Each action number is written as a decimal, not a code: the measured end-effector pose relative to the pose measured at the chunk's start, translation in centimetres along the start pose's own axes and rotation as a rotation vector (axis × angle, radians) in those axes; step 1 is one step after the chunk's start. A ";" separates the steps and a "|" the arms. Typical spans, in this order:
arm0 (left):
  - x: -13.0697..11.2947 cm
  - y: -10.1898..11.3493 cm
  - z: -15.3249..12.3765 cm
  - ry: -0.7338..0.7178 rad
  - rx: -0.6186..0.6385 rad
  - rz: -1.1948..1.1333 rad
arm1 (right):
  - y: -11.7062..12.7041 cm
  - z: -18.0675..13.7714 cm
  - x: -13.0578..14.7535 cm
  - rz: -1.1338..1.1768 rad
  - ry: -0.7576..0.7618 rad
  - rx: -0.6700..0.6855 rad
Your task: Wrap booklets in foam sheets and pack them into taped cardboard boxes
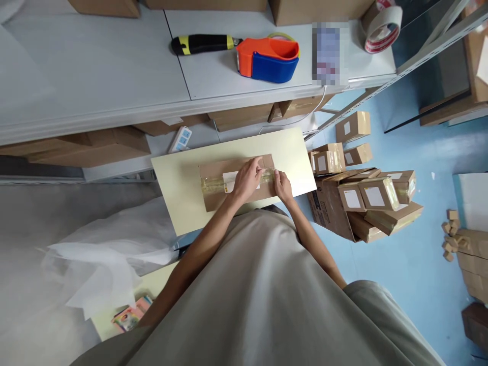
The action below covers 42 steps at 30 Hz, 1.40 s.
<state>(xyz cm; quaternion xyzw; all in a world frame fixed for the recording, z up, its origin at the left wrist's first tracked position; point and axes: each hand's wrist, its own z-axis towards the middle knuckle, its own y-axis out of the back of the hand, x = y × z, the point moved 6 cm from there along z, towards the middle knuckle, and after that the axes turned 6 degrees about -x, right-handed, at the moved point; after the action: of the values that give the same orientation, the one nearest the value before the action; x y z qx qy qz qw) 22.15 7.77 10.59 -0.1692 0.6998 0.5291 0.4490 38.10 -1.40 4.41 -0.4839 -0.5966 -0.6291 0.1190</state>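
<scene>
A long cardboard box lies flat on a pale yellow board in front of me. Clear yellowish tape runs along its top, and a white label shows partly from under my left hand. My left hand rests over the label on the box top, its fingers bent together near the tape; what lies between the fingertips is too small to make out. Close beside it, my right hand grips the right end of the box, thumb on the taped top edge.
A grey shelf beyond the board bears a black-and-yellow knife, an orange-and-blue tape dispenser and tape rolls. Packed boxes fill a large carton at right. White wrapping sheet hangs at left.
</scene>
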 end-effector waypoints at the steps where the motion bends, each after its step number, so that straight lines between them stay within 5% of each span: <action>1: -0.6 -0.1 -0.1 -0.027 -0.011 -0.009 | -0.1 0.1 0.0 -0.004 0.001 0.003; 6: -1.6 -0.6 -0.7 0.008 -0.029 -0.058 | -0.7 0.2 0.0 -0.068 -0.009 0.062; 13: 3.2 0.6 -2.3 0.317 -0.012 0.045 | -1.3 0.2 0.4 -0.168 -0.011 0.107; 21: 3.9 0.1 -3.8 0.329 -0.098 0.176 | -2.8 0.3 0.9 -0.230 0.022 0.176; 31: 6.1 5.7 -7.0 0.457 -0.296 0.429 | -4.1 -0.8 0.8 -0.280 -0.069 0.234; 35: 9.1 8.3 -9.8 0.622 -0.352 0.378 | -3.7 -1.0 0.5 -0.270 -0.074 0.262; 39: 13.9 10.1 -11.8 0.882 -0.157 0.191 | -3.5 -1.5 0.4 -0.231 -0.081 0.225; 42: 15.9 11.0 -11.7 0.884 0.001 0.134 | -3.7 -1.8 0.7 -0.254 -0.137 0.180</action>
<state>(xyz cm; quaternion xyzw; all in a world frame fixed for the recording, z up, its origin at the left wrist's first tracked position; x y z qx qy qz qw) 0.49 5.27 4.65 -0.3332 0.8343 0.4334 0.0718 34.26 -1.70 2.91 -0.4340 -0.7135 -0.5485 0.0404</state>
